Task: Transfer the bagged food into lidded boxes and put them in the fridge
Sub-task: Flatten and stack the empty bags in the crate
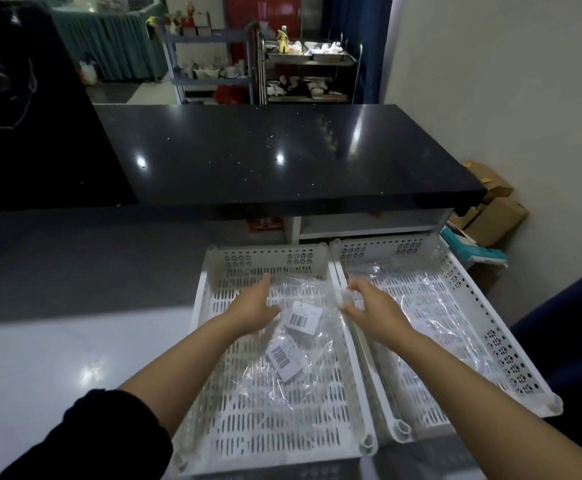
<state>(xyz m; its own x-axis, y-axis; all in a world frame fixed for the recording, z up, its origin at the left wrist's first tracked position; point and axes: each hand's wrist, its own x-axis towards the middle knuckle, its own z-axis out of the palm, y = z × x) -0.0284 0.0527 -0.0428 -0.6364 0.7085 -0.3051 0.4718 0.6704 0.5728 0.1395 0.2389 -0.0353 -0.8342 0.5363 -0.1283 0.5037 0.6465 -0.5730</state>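
Over two white perforated trays set side by side on a pale worktop (57,358), a person reaches forward with both bare arms, a dark sleeve (85,438) pushed up on the left one. The left tray (265,427) holds crumpled clear plastic bags (300,306) with two barcode labels showing, one label (302,317) farther off and another (284,358) nearer; what food they contain, if any, is too transparent and flat to make out. The right tray (511,358) carries more clear film (431,306) spread across its floor. The trays seem placed close to the person so the bags sit within easy reach for sorting. The left hand (253,306) lies with fingers extended and apart, thumb out toward the nearest bag, holding nothing and apparently about to gather the plastic. The right hand (369,306) hovers over the rail where the two trays meet, its fingertips drawn together on a fold of clear film, seemingly pinching it to lift or separate a bag. Beyond the trays, a glossy black counter (282,157) spans the far side, with cardboard boxes (490,209) stacked against the right wall and a steel trolley (310,71) in the background. No lidded boxes or fridge appear in view, so the transfer looks barely begun.
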